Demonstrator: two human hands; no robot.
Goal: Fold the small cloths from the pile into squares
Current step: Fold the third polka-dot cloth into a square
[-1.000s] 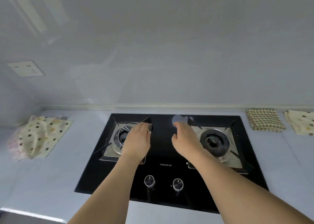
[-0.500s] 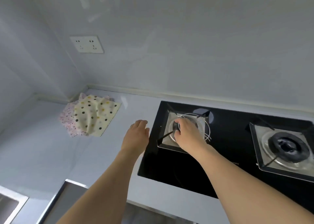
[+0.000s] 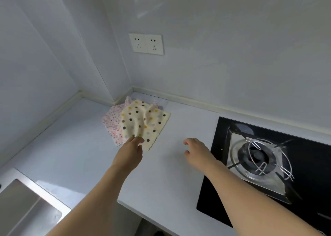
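Note:
A small pile of cloths lies in the counter's back corner. On top is a cream cloth with brown and yellow dots (image 3: 143,123), rumpled; under it a pinkish speckled cloth (image 3: 112,123) sticks out to the left. My left hand (image 3: 131,153) reaches over the near edge of the cream cloth, its fingertips on or just above the fabric; whether it grips is hidden. My right hand (image 3: 196,150) hovers over the bare counter to the right of the pile, fingers loosely curled, holding nothing.
A black gas hob (image 3: 223,182) with a steel burner and a wire ring (image 3: 268,157) lies at the right. A steel sink (image 3: 23,205) is at the lower left. A double wall socket (image 3: 146,43) sits above the pile. White counter (image 3: 170,182) lies between.
The view has swung left from the hob to the cloth pile. My left hand has reached the cream cloth's near edge; my right hand has left the burner and come over the counter.

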